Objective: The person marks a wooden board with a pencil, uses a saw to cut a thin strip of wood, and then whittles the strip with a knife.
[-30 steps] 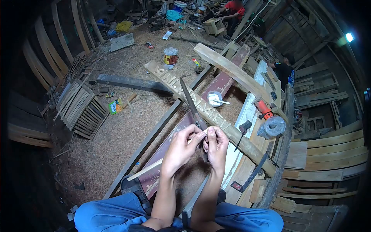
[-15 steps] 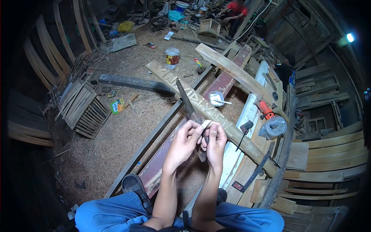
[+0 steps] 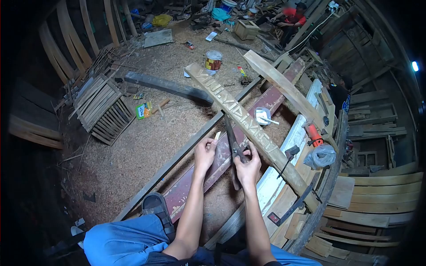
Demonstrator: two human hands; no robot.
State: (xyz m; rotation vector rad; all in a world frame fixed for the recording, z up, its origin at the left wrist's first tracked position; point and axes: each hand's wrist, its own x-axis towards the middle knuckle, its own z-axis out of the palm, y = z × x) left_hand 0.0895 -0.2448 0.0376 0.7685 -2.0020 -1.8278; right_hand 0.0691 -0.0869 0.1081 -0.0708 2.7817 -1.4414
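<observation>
A small pale wood piece (image 3: 218,135) sticks up from the closed fingers of my left hand (image 3: 205,155), over the worn red plank (image 3: 217,162). My right hand (image 3: 247,166) is closed around a long dark blade-like tool (image 3: 231,137), which points up and away from me. Its tip lies close to the edge of a carved wooden beam (image 3: 237,111) bearing a row of raised angular shapes. Beyond that beam, a clear tub of white paste (image 3: 262,115) with a stick in it rests on the red plank.
A slatted wooden crate (image 3: 106,113) and a hammer (image 3: 160,106) lie at left on the shavings. A paint can (image 3: 213,61) stands beyond. An orange power tool (image 3: 313,134) and plastic bag (image 3: 320,156) are at right. Two people (image 3: 294,18), (image 3: 341,92) are farther off.
My hands have moved apart, the left one now away from the tool with the small wood piece. The right hand keeps the tool. The whole view has shifted, with the scene displaced rightward.
</observation>
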